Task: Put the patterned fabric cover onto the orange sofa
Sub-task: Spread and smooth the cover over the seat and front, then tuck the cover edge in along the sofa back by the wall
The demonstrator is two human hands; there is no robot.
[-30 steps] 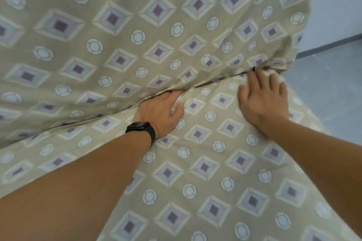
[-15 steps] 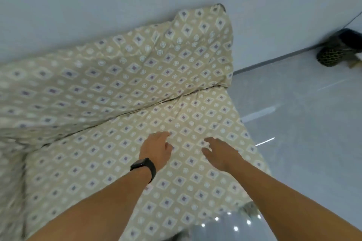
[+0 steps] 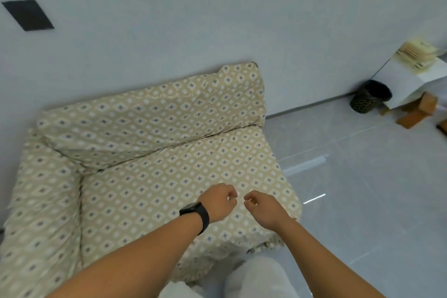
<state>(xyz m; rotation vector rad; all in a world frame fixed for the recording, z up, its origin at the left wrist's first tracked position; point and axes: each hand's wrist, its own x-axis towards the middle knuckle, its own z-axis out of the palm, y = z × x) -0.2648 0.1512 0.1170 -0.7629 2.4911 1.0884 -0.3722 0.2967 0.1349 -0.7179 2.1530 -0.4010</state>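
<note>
Against a pale wall, the cover [image 3: 169, 152] already drapes the whole sofa, tucked at the back crease. Left hand [image 3: 217, 203] and right hand [image 3: 262, 208] hover loosely curled, holding nothing; job looks nearly finished.

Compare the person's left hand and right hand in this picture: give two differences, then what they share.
The left hand has a black watch at its wrist; the right hand has a bare wrist. The left hand sits slightly higher in the frame than the right hand. Both have loosely curled fingers, hold nothing, and hang above the patterned fabric cover.
</note>
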